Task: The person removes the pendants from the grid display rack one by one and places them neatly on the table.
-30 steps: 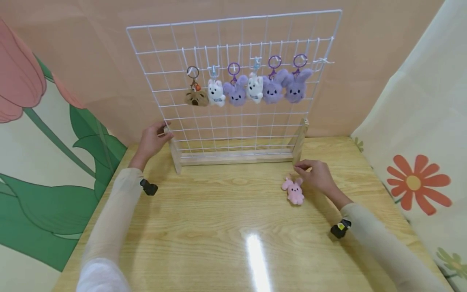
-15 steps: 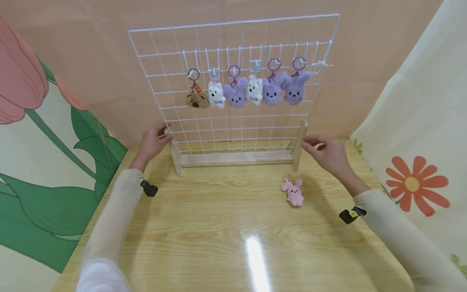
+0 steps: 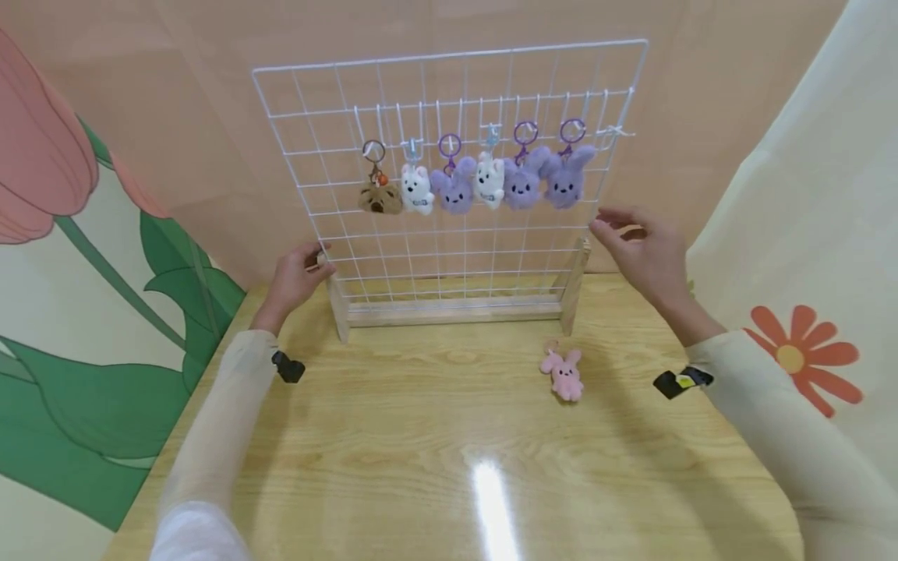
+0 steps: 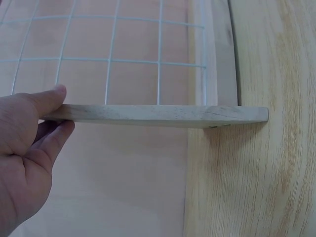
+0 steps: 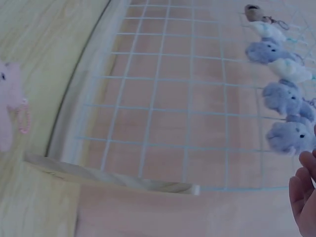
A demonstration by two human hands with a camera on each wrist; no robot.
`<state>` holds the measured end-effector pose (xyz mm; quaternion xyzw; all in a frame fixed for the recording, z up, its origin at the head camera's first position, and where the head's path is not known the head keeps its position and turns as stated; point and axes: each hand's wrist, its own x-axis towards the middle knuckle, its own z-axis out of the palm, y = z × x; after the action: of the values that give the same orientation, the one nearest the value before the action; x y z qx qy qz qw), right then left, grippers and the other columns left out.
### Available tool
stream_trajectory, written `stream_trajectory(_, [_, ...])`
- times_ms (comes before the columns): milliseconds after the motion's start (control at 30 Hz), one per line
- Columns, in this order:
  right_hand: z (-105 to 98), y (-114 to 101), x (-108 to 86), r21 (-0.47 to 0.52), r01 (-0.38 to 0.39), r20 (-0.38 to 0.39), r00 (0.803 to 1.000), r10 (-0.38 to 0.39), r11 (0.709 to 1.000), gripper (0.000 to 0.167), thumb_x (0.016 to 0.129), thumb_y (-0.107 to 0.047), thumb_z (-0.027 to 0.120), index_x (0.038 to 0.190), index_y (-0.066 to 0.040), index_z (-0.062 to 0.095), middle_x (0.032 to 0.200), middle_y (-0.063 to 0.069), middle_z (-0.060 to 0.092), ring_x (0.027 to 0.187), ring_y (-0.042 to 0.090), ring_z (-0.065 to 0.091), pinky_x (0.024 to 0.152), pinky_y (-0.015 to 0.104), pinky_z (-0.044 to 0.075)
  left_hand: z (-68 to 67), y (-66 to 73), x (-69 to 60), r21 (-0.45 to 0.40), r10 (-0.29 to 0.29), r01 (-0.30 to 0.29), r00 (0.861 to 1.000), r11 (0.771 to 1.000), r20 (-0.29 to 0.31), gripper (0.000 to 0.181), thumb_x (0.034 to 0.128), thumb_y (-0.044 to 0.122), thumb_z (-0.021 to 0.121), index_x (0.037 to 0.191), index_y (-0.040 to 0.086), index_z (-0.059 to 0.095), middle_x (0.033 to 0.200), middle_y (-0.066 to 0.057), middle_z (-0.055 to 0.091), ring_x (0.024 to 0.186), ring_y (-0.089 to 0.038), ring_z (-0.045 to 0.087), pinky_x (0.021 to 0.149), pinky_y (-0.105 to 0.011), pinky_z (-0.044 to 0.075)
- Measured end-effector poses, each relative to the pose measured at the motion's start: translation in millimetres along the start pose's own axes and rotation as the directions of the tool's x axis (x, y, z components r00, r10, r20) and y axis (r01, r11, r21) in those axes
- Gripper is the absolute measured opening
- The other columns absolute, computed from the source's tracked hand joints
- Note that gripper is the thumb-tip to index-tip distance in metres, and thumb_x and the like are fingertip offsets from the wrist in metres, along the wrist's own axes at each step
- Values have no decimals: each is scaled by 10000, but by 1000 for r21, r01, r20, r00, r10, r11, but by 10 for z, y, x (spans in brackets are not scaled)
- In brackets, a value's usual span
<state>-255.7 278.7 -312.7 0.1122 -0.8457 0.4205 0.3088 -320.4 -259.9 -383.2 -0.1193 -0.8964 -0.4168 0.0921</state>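
Note:
A white wire grid rack (image 3: 449,56) stands upright on wooden feet. My left hand (image 3: 295,280) pinches the top of its left wooden upright (image 4: 163,114), thumb on one side and fingers on the other. Close to the grid's right edge, above the right wooden upright (image 3: 575,284), my right hand (image 3: 648,257) hovers with loosely bent fingers and nothing seen in them. In the right wrist view only part of that hand shows, near a purple bunny plush keychain (image 5: 289,137). A pink bunny plush keychain (image 3: 567,378) lies on the table in front of the rack.
Along the grid's hooks hang several plush keychains: a brown one (image 3: 380,199) at the left, white ones (image 3: 417,189) and purple bunnies (image 3: 456,189). A peach cloth (image 3: 175,117) backs the wooden table (image 3: 393,436). Flower-printed cloths (image 3: 789,358) flank it.
My right hand has risen from beside the pink bunny, past the right wooden upright, to the grid's right edge. The left hand keeps its grip. The head view has tilted slightly up.

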Motion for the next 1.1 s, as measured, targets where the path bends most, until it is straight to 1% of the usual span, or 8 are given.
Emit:
stream_trajectory(100, [-6, -104, 91, 15, 9, -63, 998, -8, 1000, 372, 931, -309, 772, 1165, -20, 758, 1070, 11, 770, 871, -61, 628, 743, 64, 504, 4, -21, -6, 4, 3, -3, 1000, 1000, 1, 476, 996, 109, 683, 1426, -42, 545, 1366, -302, 587, 1291, -441, 570, 1037, -514, 530])
stream_trajectory(200, [-15, -226, 180, 36, -3, -110, 994, 7, 999, 362, 924, -308, 777, 1160, -34, 768, 1091, 39, 775, 864, -40, 640, 741, 75, 514, 6, -28, -8, 10, 6, -6, 1000, 1000, 2, 477, 996, 111, 683, 1424, -47, 545, 1337, -291, 606, 1284, -433, 579, 1025, -508, 540])
stream_trajectory(300, [-16, -323, 258, 51, -22, -151, 988, 29, 998, 346, 919, -318, 779, 1151, -62, 781, 1095, 21, 778, 821, -24, 645, 724, 84, 516, 3, -21, -9, 12, 7, -7, 1000, 1000, -2, 478, 993, 109, 687, 1424, -43, 549, 1327, -283, 613, 1281, -427, 583, 1019, -508, 545])
stream_trajectory(433, [9, -386, 351, 51, -31, -215, 976, 41, 998, 312, 904, -330, 794, 1115, -101, 804, 1048, -18, 783, 744, -26, 646, 673, 80, 513, -1, -16, 3, 19, 11, -11, 1000, 1000, -8, 478, 994, 109, 685, 1426, -43, 549, 1325, -286, 613, 1276, -431, 585, 1021, -512, 542])
stream_trajectory(533, [48, -406, 420, 67, -37, -250, 967, 52, 997, 301, 891, -329, 806, 1100, -112, 810, 1042, -10, 784, 763, -15, 651, 661, 77, 513, -5, -13, 11, 23, 13, -13, 1000, 1000, -9, 481, 994, 110, 685, 1428, -45, 547, 1344, -296, 601, 1271, -435, 587, 1022, -511, 541])
stream_trajectory(700, [121, -451, 531, 102, -49, -266, 961, 74, 994, 312, 886, -338, 805, 1118, -130, 806, 1075, -2, 783, 867, 19, 643, 688, 86, 518, -11, -1, 11, 24, 6, -6, 1000, 1000, -6, 487, 991, 109, 689, 1431, -42, 546, 1398, -301, 568, 1279, -441, 579, 1031, -514, 534])
stream_trajectory(900, [194, -508, 623, 115, -73, -251, 963, 100, 991, 351, 883, -356, 809, 1137, -114, 796, 1091, -15, 780, 878, 29, 639, 741, 123, 532, -4, 7, 10, 27, 5, -5, 1000, 1000, -6, 485, 990, 94, 687, 1430, -51, 542, 1348, -305, 595, 1277, -437, 582, 1030, -517, 534])
stream_trajectory(1100, [277, -493, 689, 152, -108, -256, 956, 145, 982, 344, 876, -354, 818, 1115, -108, 804, 1068, -36, 775, 852, 34, 634, 734, 124, 539, -5, 9, 8, 16, 11, -11, 1000, 1000, -2, 468, 992, 71, 676, 1424, -53, 545, 1344, -299, 595, 1277, -442, 580, 1030, -520, 534])
